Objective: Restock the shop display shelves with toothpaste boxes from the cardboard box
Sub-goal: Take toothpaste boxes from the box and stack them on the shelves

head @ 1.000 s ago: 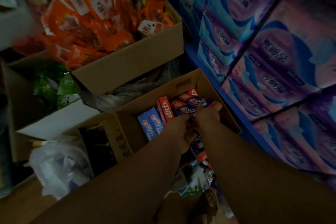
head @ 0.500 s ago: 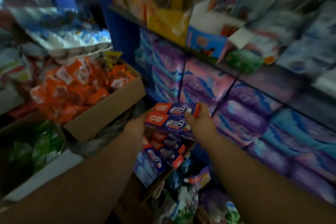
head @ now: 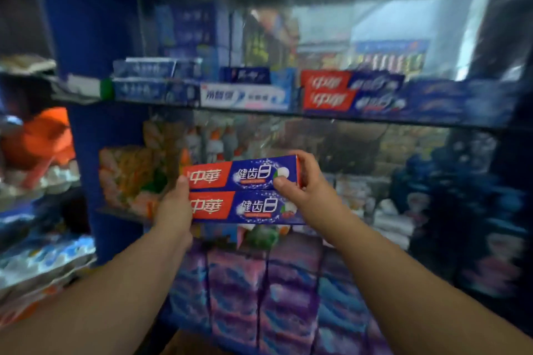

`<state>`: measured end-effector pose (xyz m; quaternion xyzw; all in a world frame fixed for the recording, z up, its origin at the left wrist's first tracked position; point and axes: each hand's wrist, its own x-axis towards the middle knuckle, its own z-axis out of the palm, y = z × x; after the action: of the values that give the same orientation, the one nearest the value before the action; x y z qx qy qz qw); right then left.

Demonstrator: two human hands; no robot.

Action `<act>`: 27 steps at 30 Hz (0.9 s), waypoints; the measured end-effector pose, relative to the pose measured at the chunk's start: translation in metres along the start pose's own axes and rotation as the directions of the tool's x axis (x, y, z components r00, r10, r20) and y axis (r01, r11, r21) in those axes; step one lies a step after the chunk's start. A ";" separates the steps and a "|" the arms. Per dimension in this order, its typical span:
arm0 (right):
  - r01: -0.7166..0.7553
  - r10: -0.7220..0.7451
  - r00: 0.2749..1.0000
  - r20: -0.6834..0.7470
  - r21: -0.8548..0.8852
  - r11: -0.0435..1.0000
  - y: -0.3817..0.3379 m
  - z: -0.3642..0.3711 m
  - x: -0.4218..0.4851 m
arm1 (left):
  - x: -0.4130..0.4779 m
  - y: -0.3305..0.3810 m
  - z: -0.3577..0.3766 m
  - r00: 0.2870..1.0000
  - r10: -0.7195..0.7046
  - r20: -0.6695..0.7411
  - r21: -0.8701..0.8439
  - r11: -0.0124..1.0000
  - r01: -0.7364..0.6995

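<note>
— Both hands have come up out of the cardboard box since a second ago, and it is now out of view. They carry two toothpaste boxes [head: 248, 207] in front of the shelves.
— How are they held?
— Level, one stacked on the other, red ends to the left. The left hand [head: 173, 210] grips the left ends, thumb pressed on the front, its other fingers hidden behind. The right hand [head: 307, 184] pinches the upper box's right end, thumb on the front, fingers curled over the top edge.
— And the shelf?
— The upper shelf [head: 288, 113] runs above them. Two matching red-and-blue boxes [head: 352, 92] lie stacked at its front edge, beside a white-and-blue box [head: 245, 96]. Purple packs [head: 236, 282] sit below, blurred.
</note>
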<state>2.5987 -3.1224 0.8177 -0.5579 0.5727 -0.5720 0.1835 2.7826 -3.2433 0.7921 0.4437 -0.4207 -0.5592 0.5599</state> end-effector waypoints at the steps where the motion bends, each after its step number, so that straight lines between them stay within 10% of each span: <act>1: 0.021 -0.020 0.999 -0.042 0.025 0.999 -0.015 -0.014 0.002 | 0.002 0.013 0.012 0.997 0.068 0.026 -0.015 0.998 -0.068; 12: 0.076 -0.065 0.795 -0.604 -0.007 0.997 -0.084 -0.172 0.021 | -0.059 0.113 0.170 0.819 0.458 0.344 0.007 0.871 -0.491; 19: -0.004 -0.031 0.802 -0.597 -0.056 0.998 -0.084 -0.219 0.085 | -0.022 0.127 0.238 0.834 0.343 0.432 0.157 0.883 -0.443; 27: -0.252 0.184 0.855 -0.485 -0.080 0.964 -0.048 -0.215 0.142 | 0.013 0.111 0.269 0.848 0.324 0.420 0.549 0.653 -0.522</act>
<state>2.3929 -3.1325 0.9793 -0.3443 0.6983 -0.6245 0.0622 2.5504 -3.2654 0.9672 0.4110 -0.7548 -0.2892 0.4215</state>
